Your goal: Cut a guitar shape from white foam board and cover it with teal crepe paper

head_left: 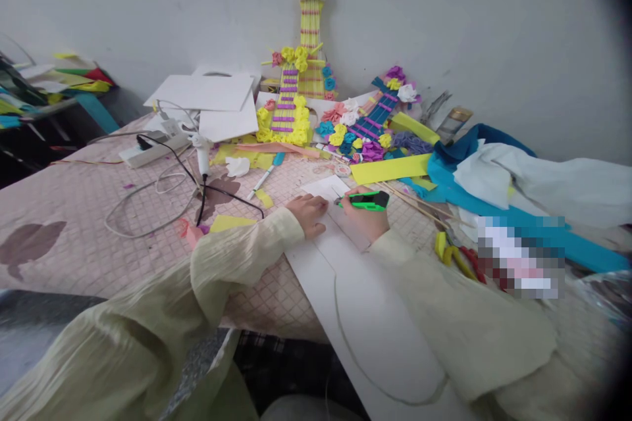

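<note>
Gripped green-and-black utility knife (371, 200) in right hand (366, 220); rested left hand (307, 213), fingers loosely spread, on white board (378, 316) overhanging the tabletop (274, 296); judged it probably light, stiff, best steadied by its edges.

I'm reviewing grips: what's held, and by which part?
The right hand holds the green cutter by its handle, toward the front; the left hand rests on white board.

The long white board (372, 306) lies aslant, overhanging the near edge of the table (123, 253), a curved grey line along it. The green-and-black knife (369, 200) points leftward over the board's far end.
</note>
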`<action>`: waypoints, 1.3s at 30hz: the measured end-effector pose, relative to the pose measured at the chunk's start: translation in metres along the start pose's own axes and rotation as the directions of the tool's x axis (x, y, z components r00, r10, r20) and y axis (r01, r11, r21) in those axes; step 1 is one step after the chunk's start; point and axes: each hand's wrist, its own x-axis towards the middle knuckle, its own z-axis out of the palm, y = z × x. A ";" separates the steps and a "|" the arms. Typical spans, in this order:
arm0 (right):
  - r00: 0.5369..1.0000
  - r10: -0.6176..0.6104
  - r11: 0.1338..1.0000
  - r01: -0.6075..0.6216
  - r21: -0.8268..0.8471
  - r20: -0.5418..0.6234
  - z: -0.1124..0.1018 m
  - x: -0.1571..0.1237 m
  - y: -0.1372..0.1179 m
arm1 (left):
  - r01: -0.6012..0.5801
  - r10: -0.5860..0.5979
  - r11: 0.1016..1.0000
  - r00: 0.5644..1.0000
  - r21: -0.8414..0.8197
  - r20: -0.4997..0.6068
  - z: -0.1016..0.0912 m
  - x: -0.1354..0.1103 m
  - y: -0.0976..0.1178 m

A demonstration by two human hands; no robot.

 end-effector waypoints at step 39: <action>0.975 -0.221 0.971 0.217 -0.104 -0.033 0.000 -0.023 -0.004 | 0.054 -0.054 0.999 0.999 0.000 -0.002 0.006 -0.002 0.004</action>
